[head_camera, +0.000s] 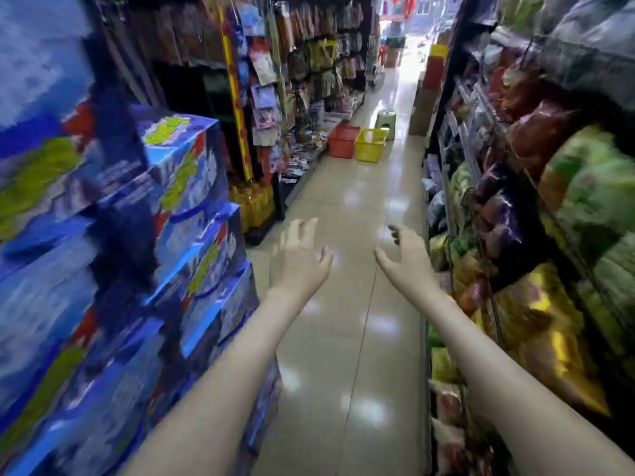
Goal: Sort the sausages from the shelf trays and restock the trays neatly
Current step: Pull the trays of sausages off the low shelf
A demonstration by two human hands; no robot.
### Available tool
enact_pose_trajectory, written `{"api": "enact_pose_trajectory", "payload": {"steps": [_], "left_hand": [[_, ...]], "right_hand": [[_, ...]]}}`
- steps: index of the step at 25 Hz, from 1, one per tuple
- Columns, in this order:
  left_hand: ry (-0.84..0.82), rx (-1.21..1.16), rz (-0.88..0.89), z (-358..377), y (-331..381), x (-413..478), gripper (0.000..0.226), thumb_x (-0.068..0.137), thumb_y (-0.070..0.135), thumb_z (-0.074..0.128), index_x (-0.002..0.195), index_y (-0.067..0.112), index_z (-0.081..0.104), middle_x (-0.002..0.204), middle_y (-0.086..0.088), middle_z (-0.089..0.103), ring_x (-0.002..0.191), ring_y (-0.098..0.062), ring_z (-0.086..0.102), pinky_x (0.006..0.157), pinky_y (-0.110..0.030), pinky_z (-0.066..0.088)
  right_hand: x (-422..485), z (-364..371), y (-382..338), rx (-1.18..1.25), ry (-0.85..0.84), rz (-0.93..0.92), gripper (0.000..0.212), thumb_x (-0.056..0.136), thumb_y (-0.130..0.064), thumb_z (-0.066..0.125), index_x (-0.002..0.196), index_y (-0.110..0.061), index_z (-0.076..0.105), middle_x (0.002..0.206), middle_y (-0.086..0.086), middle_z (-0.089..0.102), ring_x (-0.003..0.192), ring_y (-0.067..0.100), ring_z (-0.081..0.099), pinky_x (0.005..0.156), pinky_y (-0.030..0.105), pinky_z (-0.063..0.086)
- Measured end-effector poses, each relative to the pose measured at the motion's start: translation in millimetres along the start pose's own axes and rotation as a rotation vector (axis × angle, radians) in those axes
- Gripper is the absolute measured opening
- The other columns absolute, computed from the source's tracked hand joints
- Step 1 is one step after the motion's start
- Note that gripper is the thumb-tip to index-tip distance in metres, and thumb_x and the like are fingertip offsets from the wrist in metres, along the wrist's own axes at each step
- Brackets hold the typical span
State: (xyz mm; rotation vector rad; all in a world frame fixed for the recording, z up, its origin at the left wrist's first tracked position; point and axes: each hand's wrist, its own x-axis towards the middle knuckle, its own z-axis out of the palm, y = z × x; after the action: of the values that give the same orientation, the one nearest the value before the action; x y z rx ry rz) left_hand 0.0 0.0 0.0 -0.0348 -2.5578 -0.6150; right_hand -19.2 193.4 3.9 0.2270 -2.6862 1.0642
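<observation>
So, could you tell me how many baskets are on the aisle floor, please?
2: a red basket by the left shelves, a yellow basket just right of it. Others may be hidden farther back.

sausages, trays too blurred to pick out among shelf packs (584, 187)

Shop aisle (360, 255), left hand (299, 259), right hand (409, 262) empty

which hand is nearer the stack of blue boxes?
Left. The left hand is open over the aisle floor, just right of the blue boxes and not touching them. The right hand is across the aisle, close to the snack bags.
</observation>
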Motion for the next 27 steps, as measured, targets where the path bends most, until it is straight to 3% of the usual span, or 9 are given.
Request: {"api": "enact_pose_trajectory", "payload": {"steps": [6,12,17,19,21,23,27], "left_hand": [[0.098,0.147,-0.041,108,-40,206,0.051,0.087,0.025,0.062,0.134,0.009,0.052,0.133,-0.018,0.050,0.119,-0.036,0.049,0.091,-0.042,0.045],[0.101,0.161,0.004,228,-41,452,0.051,0.084,0.025,0.066,0.130,0.007,0.054,0.125,-0.018,0.055,0.110,-0.037,0.055,0.082,-0.041,0.050],[-0.014,0.240,0.015,320,-38,605,0.055,0.088,0.030,0.060,0.138,0.010,0.048,0.135,-0.019,0.048,0.121,-0.036,0.049,0.091,-0.045,0.046],[0.016,0.272,0.003,436,-42,749,0.054,0.088,0.030,0.060,0.137,0.010,0.048,0.133,-0.019,0.050,0.119,-0.036,0.051,0.090,-0.044,0.047],[-0.022,0.277,-0.011,443,-45,781,0.054,0.090,0.031,0.056,0.140,0.012,0.044,0.136,-0.017,0.047,0.121,-0.034,0.048,0.093,-0.042,0.045],[-0.050,0.309,-0.066,497,-48,861,0.055,0.093,0.033,0.052,0.142,0.015,0.039,0.141,-0.014,0.042,0.125,-0.031,0.044,0.096,-0.041,0.043],[-0.053,0.299,-0.083,593,-43,1015,0.050,0.085,0.022,0.061,0.131,0.008,0.053,0.123,-0.016,0.055,0.103,-0.036,0.058,0.076,-0.042,0.052]], "right_hand": [[247,48,61,-0.192,-0.020,-0.240,0.056,0.089,-0.027,0.060,0.138,-0.008,0.041,0.132,0.008,0.048,0.125,0.024,0.040,0.101,0.038,0.038],[510,53,130,-0.287,-0.026,-0.281,0.057,0.089,-0.030,0.058,0.140,-0.011,0.039,0.131,0.006,0.048,0.123,0.024,0.041,0.096,0.036,0.039],[675,66,190,-0.392,-0.074,-0.293,0.059,0.088,-0.031,0.058,0.140,-0.011,0.039,0.125,0.008,0.048,0.118,0.027,0.044,0.092,0.038,0.039],[848,88,269,-0.405,-0.100,-0.275,0.061,0.088,-0.031,0.058,0.141,-0.010,0.038,0.129,0.008,0.046,0.121,0.028,0.042,0.094,0.039,0.039],[885,94,279,-0.434,-0.123,-0.282,0.064,0.088,-0.032,0.058,0.143,-0.010,0.035,0.133,0.008,0.044,0.124,0.027,0.040,0.095,0.038,0.038],[988,101,317,-0.455,-0.170,-0.321,0.066,0.087,-0.033,0.057,0.144,-0.011,0.032,0.134,0.008,0.043,0.124,0.027,0.039,0.096,0.037,0.039],[1194,123,372,-0.462,-0.226,-0.301,0.064,0.087,-0.033,0.055,0.143,-0.009,0.033,0.133,0.010,0.045,0.122,0.029,0.041,0.095,0.039,0.041]]}}
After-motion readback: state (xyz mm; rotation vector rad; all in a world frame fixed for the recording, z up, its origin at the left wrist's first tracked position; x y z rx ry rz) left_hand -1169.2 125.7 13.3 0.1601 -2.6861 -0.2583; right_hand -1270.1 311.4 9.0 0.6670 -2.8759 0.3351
